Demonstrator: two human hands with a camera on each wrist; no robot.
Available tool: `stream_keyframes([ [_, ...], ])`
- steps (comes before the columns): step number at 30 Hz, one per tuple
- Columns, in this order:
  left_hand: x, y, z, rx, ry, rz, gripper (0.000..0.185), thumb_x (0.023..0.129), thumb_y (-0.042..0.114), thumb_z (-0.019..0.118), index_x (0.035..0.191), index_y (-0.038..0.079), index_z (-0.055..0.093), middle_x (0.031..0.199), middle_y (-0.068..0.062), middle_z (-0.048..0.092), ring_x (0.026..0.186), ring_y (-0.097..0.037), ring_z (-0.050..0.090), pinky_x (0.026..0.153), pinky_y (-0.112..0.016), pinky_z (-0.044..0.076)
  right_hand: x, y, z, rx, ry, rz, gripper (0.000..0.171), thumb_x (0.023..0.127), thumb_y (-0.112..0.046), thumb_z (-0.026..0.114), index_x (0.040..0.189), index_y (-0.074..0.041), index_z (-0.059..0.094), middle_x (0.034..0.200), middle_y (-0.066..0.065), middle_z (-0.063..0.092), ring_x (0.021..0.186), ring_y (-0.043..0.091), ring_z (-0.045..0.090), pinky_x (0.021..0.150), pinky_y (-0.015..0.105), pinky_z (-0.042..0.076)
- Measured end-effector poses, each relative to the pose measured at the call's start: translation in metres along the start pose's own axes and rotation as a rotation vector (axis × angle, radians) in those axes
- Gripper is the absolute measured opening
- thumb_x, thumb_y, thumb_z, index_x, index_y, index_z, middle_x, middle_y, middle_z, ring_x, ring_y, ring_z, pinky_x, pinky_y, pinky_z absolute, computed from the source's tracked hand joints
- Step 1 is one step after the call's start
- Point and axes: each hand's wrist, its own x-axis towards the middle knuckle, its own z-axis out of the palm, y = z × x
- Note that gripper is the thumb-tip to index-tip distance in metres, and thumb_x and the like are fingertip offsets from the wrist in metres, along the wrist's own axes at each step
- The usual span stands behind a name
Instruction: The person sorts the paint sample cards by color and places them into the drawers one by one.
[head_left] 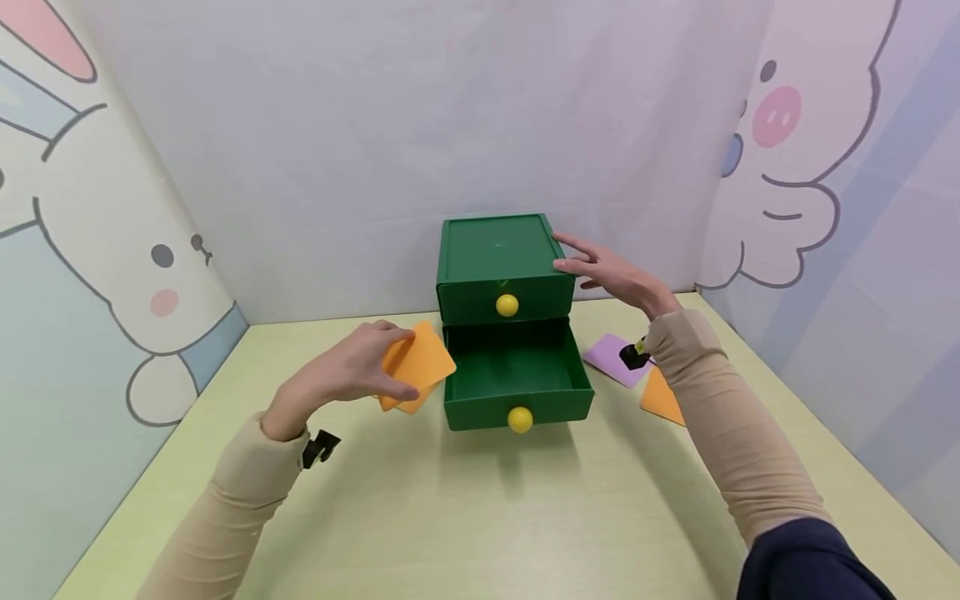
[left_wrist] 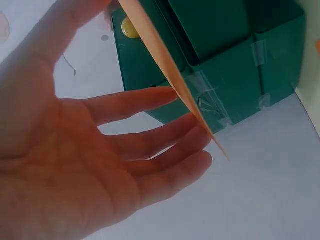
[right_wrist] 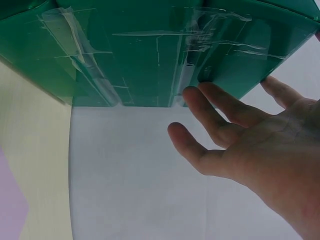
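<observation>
Between the thumb and fingers of my left hand [head_left: 341, 367] is an orange square sheet [head_left: 429, 358], tilted beside the left side of the green drawer unit [head_left: 498, 246]. More orange corners [head_left: 409, 407] show beneath it. The left wrist view has this sheet nearly edge-on, fingertips against one face. The unit's lower drawer [head_left: 480, 413] is pulled out and the upper one [head_left: 468, 302] is pushed in; each has a yellow knob. My right hand [head_left: 611, 271] touches the unit's top right edge, its fingers extended along the taped side [right_wrist: 145, 60].
To the right of the unit, a purple sheet [head_left: 611, 360] and another orange sheet [head_left: 662, 397] lie on the pale table [head_left: 495, 517], partly behind my right forearm. A white back wall [head_left: 337, 167] stands close behind the unit, with cartoon-printed side panels [head_left: 112, 250] on both sides.
</observation>
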Motion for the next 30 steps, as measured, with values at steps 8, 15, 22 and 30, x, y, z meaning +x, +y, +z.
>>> stream_keyframes([
  [8,0.014,0.018,0.002,0.068,-0.022,0.075,0.071,0.077,0.037,0.076,0.134,0.0,0.055,0.131,-0.02,0.055,0.113,-0.033,0.05,0.096,-0.045,0.048,-0.003,-0.002,-0.001,0.0,-0.005,0.0,0.068,0.098,-0.044,0.05,0.155,-0.038,0.012,0.164,-0.002,0.003,0.149,0.032,0.016,0.114,0.063,0.027],
  [15,0.028,0.029,0.006,0.083,-0.052,0.163,0.072,0.077,0.037,0.077,0.135,0.0,0.054,0.133,-0.02,0.054,0.12,-0.035,0.048,0.104,-0.046,0.043,-0.004,-0.002,-0.001,-0.01,-0.007,0.012,0.07,0.097,-0.046,0.05,0.155,-0.038,0.011,0.165,0.0,0.002,0.149,0.032,0.015,0.114,0.062,0.027],
  [22,0.044,0.038,0.01,0.087,-0.097,0.211,0.071,0.079,0.037,0.077,0.136,0.002,0.054,0.137,-0.018,0.052,0.123,-0.033,0.046,0.106,-0.044,0.042,-0.002,-0.001,0.0,0.0,0.002,0.016,0.07,0.096,-0.048,0.052,0.154,-0.04,0.013,0.164,-0.002,0.004,0.15,0.03,0.015,0.114,0.06,0.028],
  [30,0.053,0.046,0.011,0.097,-0.121,0.24,0.07,0.078,0.036,0.078,0.136,0.003,0.055,0.138,-0.017,0.051,0.124,-0.032,0.045,0.104,-0.043,0.043,-0.001,-0.002,0.002,-0.002,0.001,0.014,0.069,0.097,-0.047,0.051,0.154,-0.04,0.013,0.164,-0.004,0.004,0.149,0.03,0.016,0.114,0.061,0.028],
])
